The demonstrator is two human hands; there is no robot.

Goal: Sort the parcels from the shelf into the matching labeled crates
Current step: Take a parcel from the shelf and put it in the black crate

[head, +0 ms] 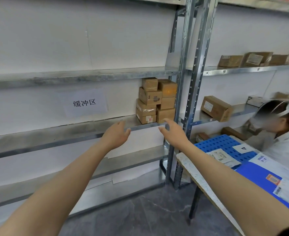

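Both arms reached out toward a galvanised metal shelf set against a plain white wall. The left hand and the right hand hung at the shelf's front lip with fingers loosely spread, holding nothing; whether the fingertips touched the metal edge was hard to tell. Just behind and between them stood the parcels – a stack of small brown cardboard boxes, taped and labelled, pushed into the shelf's right back corner against the steel uprights. A paper sign with printed characters was stuck to the wall above the same shelf.

To the right, a pale speckled table carried a blue crate with a perforated side and a white label reading 4 – flat labelled packets lay beside it. More boxes sat on the neighbouring rack. A person in white bent low at the far right. The floor was dark grey with a marbled look.
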